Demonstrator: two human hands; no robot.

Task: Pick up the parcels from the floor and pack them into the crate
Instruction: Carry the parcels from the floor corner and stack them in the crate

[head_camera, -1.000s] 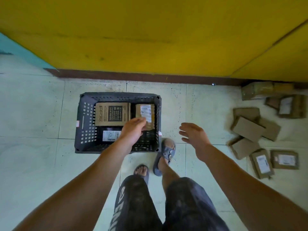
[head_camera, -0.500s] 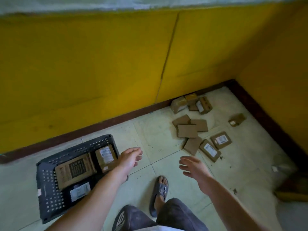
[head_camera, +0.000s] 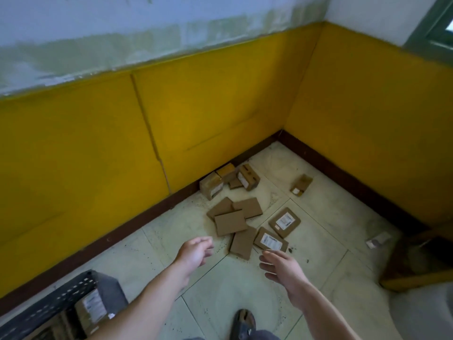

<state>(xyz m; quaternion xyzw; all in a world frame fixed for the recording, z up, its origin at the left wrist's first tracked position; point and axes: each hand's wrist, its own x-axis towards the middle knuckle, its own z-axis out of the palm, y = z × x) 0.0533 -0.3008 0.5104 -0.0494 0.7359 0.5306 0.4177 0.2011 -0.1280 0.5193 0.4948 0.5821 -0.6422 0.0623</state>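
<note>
1. A dark perforated plastic crate (head_camera: 49, 306) sits in the lower left corner. Only one corner of it shows; the rest runs off the frame, and the left forearm crosses in front of it.
2. Inside the crate, a brown cardboard parcel with a white label (head_camera: 93, 307) leans against the wall. What else the crate holds is hidden.
3. A loose pile of flat brown cardboard parcels (head_camera: 230, 222) lies on the pale tiled floor (head_camera: 326, 217), near where two yellow walls (head_camera: 98, 155) meet. The pile is well apart from the crate.
4. Two parcels at the pile's near side, a labelled rectangular parcel (head_camera: 270, 240) and a labelled square parcel (head_camera: 284, 222), face up. Their print is too small to read.
5. Several boxier cartons (head_camera: 212, 186) rest against the dark brown skirting board (head_camera: 147, 219), overlapping, so their number is unclear. One small cardboard box (head_camera: 301, 185) lies alone to the right.
6. A blurred brown and yellow object (head_camera: 416, 263) at the right edge cannot be identified.
7. A dark sandal (head_camera: 242, 325) is cut off by the bottom edge.
8. The left hand (head_camera: 196, 251) reaches forward above the floor, short of the pile. Its fingers are loosely curled and hold nothing; the fingertips are blurred.
9. The right hand (head_camera: 282, 266) reaches forward with straight, slightly spread fingers, holding nothing. Its fingertips are just short of the labelled rectangular parcel.
</note>
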